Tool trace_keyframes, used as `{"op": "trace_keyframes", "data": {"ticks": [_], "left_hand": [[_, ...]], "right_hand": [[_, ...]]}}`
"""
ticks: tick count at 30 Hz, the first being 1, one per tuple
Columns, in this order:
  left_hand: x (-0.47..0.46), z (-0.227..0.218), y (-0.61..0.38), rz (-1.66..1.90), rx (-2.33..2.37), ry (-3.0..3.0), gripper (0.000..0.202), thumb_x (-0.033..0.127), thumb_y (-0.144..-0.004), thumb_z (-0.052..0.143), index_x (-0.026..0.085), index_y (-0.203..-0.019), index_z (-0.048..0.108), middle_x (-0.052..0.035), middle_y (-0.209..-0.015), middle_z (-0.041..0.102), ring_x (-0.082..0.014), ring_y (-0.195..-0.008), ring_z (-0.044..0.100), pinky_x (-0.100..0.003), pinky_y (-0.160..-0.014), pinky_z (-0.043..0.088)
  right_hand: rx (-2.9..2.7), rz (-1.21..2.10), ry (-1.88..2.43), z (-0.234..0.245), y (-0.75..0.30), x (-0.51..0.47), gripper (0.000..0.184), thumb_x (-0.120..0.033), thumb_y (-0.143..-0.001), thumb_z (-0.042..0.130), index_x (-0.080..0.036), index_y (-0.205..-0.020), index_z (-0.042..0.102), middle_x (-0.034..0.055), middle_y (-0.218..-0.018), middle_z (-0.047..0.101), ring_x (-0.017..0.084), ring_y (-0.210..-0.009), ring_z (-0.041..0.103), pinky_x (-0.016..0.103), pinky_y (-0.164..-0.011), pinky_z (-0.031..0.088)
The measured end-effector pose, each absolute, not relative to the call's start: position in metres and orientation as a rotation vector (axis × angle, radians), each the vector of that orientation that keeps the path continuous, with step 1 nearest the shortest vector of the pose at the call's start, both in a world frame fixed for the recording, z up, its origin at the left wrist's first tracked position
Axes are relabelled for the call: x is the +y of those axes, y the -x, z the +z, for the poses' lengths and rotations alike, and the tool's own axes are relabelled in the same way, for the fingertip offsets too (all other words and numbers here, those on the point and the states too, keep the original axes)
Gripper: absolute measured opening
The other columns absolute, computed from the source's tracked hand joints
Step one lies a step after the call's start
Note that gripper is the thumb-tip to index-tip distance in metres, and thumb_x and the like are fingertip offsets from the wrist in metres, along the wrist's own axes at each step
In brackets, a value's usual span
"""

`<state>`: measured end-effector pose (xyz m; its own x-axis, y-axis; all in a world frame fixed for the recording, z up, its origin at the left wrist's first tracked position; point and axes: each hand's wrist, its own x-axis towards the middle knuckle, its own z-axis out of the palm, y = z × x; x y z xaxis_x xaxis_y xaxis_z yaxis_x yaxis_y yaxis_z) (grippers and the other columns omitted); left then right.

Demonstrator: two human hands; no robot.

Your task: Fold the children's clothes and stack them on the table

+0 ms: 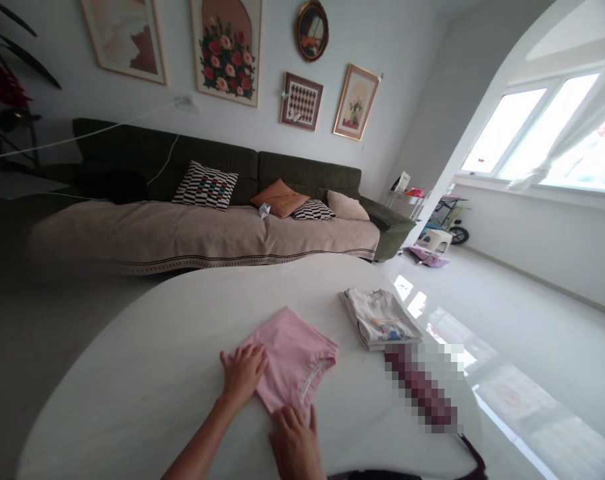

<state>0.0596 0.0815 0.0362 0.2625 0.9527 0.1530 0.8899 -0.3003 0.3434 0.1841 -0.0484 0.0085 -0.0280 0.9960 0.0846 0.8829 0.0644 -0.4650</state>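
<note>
A pink folded garment (292,357) lies on the white round table (157,373) in front of me. My left hand (242,373) rests flat on its left edge, fingers stretched out. At the garment's near edge my right hand (295,443) lies with fingers spread, touching the fabric. To the right of the pink piece sits a small stack of folded pale shirts (380,319), the top one printed with a picture.
A blurred dark red strip (422,390) lies on the table's right side. Behind the table stands a long dark sofa (207,213) with a beige cover and several cushions. Glossy white floor (532,333) stretches to the right toward bright windows.
</note>
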Motion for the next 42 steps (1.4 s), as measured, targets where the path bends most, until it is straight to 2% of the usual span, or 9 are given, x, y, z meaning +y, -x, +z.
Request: {"op": "trace_keyframes", "data": {"ticks": [5, 8, 10, 13, 17, 24, 29, 35, 42], "left_hand": [[0.003, 0.031, -0.071, 0.327, 1.567, -2.347, 0.033, 0.022, -0.084, 0.037, 0.023, -0.106, 0.061, -0.0095, -0.114, 0.061, -0.0238, -0.106, 0.054, -0.05, -0.098, 0.03], [-0.03, 0.035, -0.088, 0.229, 1.15, -2.228, 0.024, 0.025, -0.081, 0.045, 0.025, -0.09, 0.067, -0.0044, -0.095, 0.068, -0.0189, -0.086, 0.063, -0.028, -0.077, 0.046], [-0.023, 0.044, -0.097, 0.304, 1.045, -2.102, 0.021, 0.027, -0.08, 0.048, 0.026, -0.088, 0.068, -0.0017, -0.087, 0.07, -0.0169, -0.078, 0.064, -0.023, -0.07, 0.047], [0.029, 0.056, -0.107, 0.575, 1.269, -1.939, 0.025, 0.022, -0.081, 0.047, 0.02, -0.097, 0.066, -0.004, -0.095, 0.069, -0.0153, -0.086, 0.063, -0.022, -0.078, 0.045], [0.112, 0.052, -0.116, 0.596, 1.523, -1.845, 0.025, 0.014, -0.084, 0.041, 0.01, -0.098, 0.062, -0.0114, -0.102, 0.066, -0.0159, -0.095, 0.06, -0.025, -0.084, 0.043], [0.145, 0.026, -0.127, 0.451, 1.611, -1.843, 0.018, 0.031, -0.081, 0.056, 0.014, -0.079, 0.061, -0.0015, -0.079, 0.066, -0.0138, -0.074, 0.061, -0.03, -0.071, 0.047], [0.144, 0.025, -0.119, 0.495, 1.542, -1.927, 0.017, 0.032, -0.083, 0.049, 0.02, -0.079, 0.06, 0.0029, -0.073, 0.066, -0.0106, -0.071, 0.061, -0.018, -0.063, 0.04], [0.142, 0.021, -0.111, 0.453, 1.685, -1.93, 0.019, 0.033, -0.084, 0.043, 0.021, -0.084, 0.057, 0.0004, -0.077, 0.068, -0.0125, -0.069, 0.061, -0.019, -0.054, 0.035], [0.127, 0.031, -0.111, 0.335, 1.835, -2.049, 0.022, 0.033, -0.086, 0.04, 0.018, -0.088, 0.056, -0.007, -0.094, 0.066, -0.0164, -0.082, 0.062, -0.023, -0.061, 0.038]], "right_hand": [[-1.84, 0.184, 2.138, 0.012, -0.275, -0.056, 0.025, -0.017, -0.084, 0.036, -0.026, -0.094, 0.057, 0.0036, -0.108, 0.062, 0.022, -0.108, 0.052, 0.061, -0.099, 0.019], [-1.658, 0.127, 2.163, 0.017, -0.317, -0.043, 0.026, -0.016, -0.082, 0.036, -0.022, -0.094, 0.059, 0.0076, -0.112, 0.06, 0.024, -0.113, 0.048, 0.051, -0.099, 0.026], [-1.519, 0.172, 2.133, 0.019, -0.336, -0.032, 0.026, -0.018, -0.079, 0.04, -0.02, -0.097, 0.059, 0.0095, -0.113, 0.058, 0.023, -0.111, 0.049, 0.04, -0.095, 0.035], [-1.314, 0.208, 2.168, 0.016, -0.35, -0.017, 0.034, -0.023, -0.079, 0.039, -0.013, -0.107, 0.054, 0.0142, -0.104, 0.06, 0.021, -0.093, 0.058, 0.032, -0.081, 0.044], [-1.143, 0.24, 2.218, 0.006, -0.351, -0.005, 0.034, -0.028, -0.075, 0.041, -0.013, -0.101, 0.055, 0.0097, -0.08, 0.065, 0.02, -0.074, 0.061, 0.029, -0.068, 0.046], [-0.962, 0.314, 2.169, 0.004, -0.349, 0.003, 0.026, -0.036, -0.075, 0.039, -0.019, -0.088, 0.054, 0.0052, -0.07, 0.066, 0.019, -0.066, 0.063, 0.026, -0.057, 0.043], [-0.944, 0.331, 2.075, 0.011, -0.348, 0.008, 0.023, -0.039, -0.077, 0.038, -0.021, -0.083, 0.051, 0.0039, -0.072, 0.066, 0.017, -0.066, 0.062, 0.024, -0.058, 0.044], [-0.964, 0.291, 2.084, 0.013, -0.34, 0.021, 0.022, -0.035, -0.079, 0.037, -0.02, -0.086, 0.051, 0.0035, -0.071, 0.065, 0.017, -0.066, 0.062, 0.025, -0.059, 0.044], [-0.968, 0.191, 2.294, 0.02, -0.332, 0.01, 0.029, -0.032, -0.08, 0.034, -0.015, -0.098, 0.05, 0.0184, -0.101, 0.06, 0.023, -0.081, 0.062, 0.031, -0.062, 0.043]]}}
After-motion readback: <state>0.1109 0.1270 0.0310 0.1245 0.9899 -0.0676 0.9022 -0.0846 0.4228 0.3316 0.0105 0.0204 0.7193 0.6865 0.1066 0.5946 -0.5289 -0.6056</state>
